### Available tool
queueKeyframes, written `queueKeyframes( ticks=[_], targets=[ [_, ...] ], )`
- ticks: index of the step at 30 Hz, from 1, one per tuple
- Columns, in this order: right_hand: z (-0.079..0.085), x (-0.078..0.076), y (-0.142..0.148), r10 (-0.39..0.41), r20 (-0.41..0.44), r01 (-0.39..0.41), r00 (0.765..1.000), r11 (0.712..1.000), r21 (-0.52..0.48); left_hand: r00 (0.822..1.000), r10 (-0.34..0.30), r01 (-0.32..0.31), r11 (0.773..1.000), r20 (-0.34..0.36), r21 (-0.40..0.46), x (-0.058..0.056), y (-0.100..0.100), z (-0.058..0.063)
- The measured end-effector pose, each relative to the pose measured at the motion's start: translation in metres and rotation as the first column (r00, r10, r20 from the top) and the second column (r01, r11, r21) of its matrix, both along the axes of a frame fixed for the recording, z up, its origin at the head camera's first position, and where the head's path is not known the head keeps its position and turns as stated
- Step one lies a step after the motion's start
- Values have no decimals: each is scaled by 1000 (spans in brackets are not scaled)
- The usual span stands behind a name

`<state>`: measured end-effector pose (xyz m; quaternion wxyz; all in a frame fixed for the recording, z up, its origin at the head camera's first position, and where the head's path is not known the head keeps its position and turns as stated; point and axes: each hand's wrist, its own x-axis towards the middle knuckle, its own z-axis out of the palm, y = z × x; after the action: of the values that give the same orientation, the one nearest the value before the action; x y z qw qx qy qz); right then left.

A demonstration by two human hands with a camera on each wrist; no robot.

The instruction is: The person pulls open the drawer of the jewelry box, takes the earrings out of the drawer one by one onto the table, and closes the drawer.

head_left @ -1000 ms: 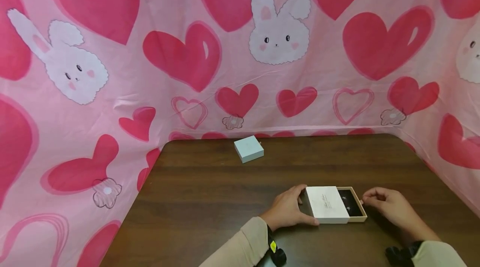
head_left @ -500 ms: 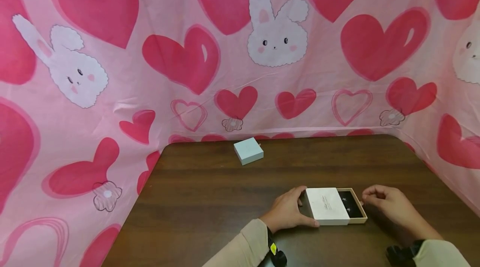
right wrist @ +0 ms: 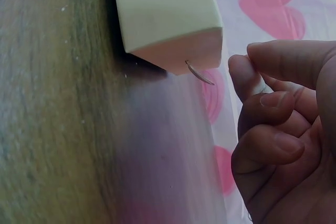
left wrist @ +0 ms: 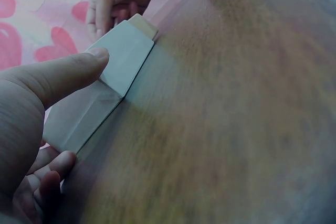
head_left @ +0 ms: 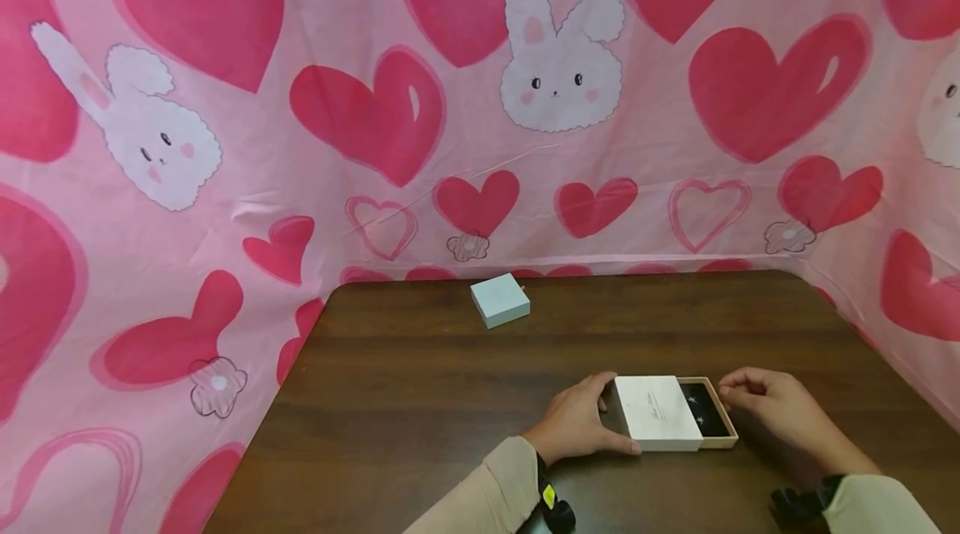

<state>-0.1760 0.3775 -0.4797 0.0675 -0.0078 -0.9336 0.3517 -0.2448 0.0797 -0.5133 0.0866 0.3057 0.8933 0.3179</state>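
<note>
A white jewelry box with small print on its lid lies on the table. Its tan-edged drawer stands partly out on the right. On the drawer's black insert sit two small, star-like silvery pieces. My left hand grips the box sleeve at its left end, with the thumb along the near side. Beside the drawer's outer end is my right hand, fingers curled and thumb and forefinger tips together. The right wrist view shows a short pull ribbon hanging free, apart from these fingers.
A second, pale closed box lies near the back edge of the brown wooden table. Pink cloth printed with hearts and rabbits hangs behind the table and along its sides.
My right hand has shifted slightly away from the near edge, along the drawer's end. The left hand and the box stay nearly where they were, with the drawer about equally far out.
</note>
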Motion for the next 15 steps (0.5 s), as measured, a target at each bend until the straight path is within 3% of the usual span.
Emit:
queueKeyframes(
  ticks=[15],
  targets=[
    [3, -6, -6, 19, 63, -17, 998, 999, -29, 1000, -7, 7, 1000, 5, -4, 0, 0, 1]
  ],
)
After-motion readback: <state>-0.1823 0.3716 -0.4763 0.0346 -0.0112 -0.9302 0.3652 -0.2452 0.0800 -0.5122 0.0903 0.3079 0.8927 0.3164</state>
